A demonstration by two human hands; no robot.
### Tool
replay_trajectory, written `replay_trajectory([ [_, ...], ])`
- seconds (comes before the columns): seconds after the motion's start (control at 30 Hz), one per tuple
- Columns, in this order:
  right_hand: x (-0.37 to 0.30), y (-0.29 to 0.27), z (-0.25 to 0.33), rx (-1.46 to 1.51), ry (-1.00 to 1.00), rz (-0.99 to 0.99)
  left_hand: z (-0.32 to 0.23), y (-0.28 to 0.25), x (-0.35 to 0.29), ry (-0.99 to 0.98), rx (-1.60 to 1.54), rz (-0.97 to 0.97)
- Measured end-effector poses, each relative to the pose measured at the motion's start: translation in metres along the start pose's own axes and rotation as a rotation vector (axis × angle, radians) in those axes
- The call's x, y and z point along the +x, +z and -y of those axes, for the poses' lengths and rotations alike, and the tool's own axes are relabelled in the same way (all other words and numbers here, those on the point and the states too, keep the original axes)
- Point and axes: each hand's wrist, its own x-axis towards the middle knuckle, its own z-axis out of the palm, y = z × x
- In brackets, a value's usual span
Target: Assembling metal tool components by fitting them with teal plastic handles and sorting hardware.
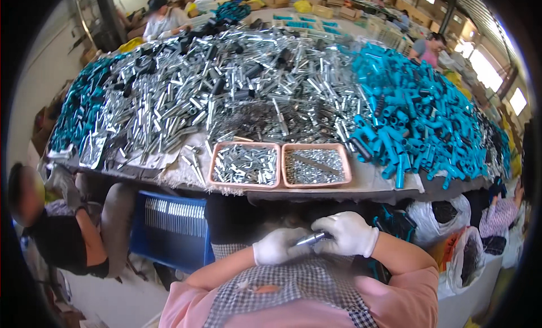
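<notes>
In front of my checked apron, a slim silver metal tube with a dark end (309, 239) lies between my two white-gloved hands. My left hand (278, 246) is closed around its silver part. From the other side my right hand (350, 233) grips the dark end, its fingers bent over it. The tube's full length is hidden by the gloves. Beyond my hands, at the table's near edge, stand two pink baskets. The left basket (245, 185) holds short silver cylinders; the right basket (317, 184) holds tiny metal pieces with a flat strip across them.
Loose silver metal parts (180, 96) are heaped over the table, with teal curved handles (429, 119) on the right. A blue tray (169, 253) of aligned metal rods sits lower left. White bags (466, 260) stand at right. Co-workers sit left, right and across the table.
</notes>
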Motion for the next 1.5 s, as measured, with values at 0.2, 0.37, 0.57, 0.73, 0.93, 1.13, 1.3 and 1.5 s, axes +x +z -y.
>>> replay_trajectory([
  [0.2,0.004,0.011,-0.003,0.048,-0.078,0.058,0.008,0.01,-0.001,0.001,0.073,-0.004],
  [0.37,0.024,0.02,-0.018,0.148,-0.062,-0.098,0.012,0.011,-0.003,0.059,0.022,-0.158],
  [0.57,0.034,0.029,-0.026,0.266,-0.068,-0.103,-0.016,-0.052,-0.006,-0.038,-0.52,-0.906],
  [0.73,0.013,0.046,-0.04,0.552,0.145,-0.017,0.005,-0.058,0.01,0.028,-1.401,-1.137],
  [0.93,-0.008,0.074,-0.068,1.485,0.876,-0.07,0.137,0.04,0.044,-0.688,-1.62,-0.599],
  [1.13,0.01,0.209,-0.136,1.608,1.378,-0.271,0.258,0.116,0.104,-0.928,-1.591,-0.302],
  [1.3,0.019,0.242,-0.155,1.551,1.447,-0.313,0.289,0.116,0.106,-0.967,-1.648,-0.249],
  [1.5,0.046,0.252,-0.163,1.511,1.452,-0.302,0.326,0.115,0.106,-0.75,-1.637,-0.331],
])
